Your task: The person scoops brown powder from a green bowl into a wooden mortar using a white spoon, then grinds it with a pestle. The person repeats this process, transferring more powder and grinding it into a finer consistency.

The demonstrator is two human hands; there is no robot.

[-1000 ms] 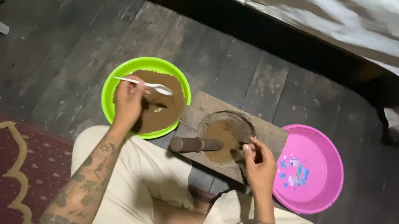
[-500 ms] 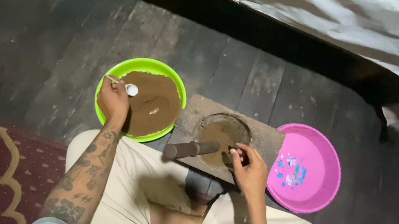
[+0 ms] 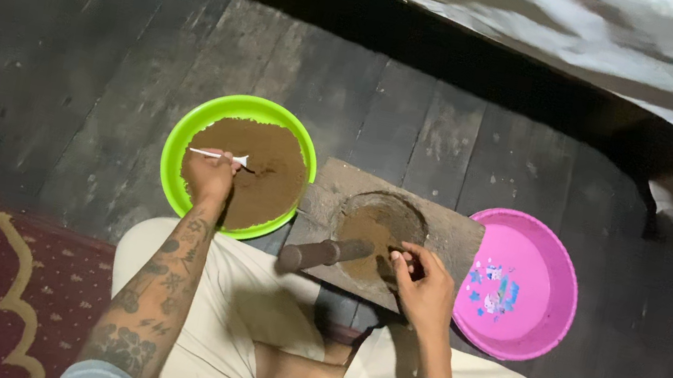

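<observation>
2 bowls: 1 green bowl w/ brown powder, 1 pink bowl. Left hand grips 1 white spoon; right hand pinches powder (fingers narrow) on 1 stone slab by 1 pestle.

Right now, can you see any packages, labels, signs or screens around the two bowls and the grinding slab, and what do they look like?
No packages, signs or screens in view.
Printed decal: inside the round pink plastic bowl, right of the grey stone slab; small blue, green and red picture.
Round green plastic bowl of brown powder, left of the slab: no label.
</observation>
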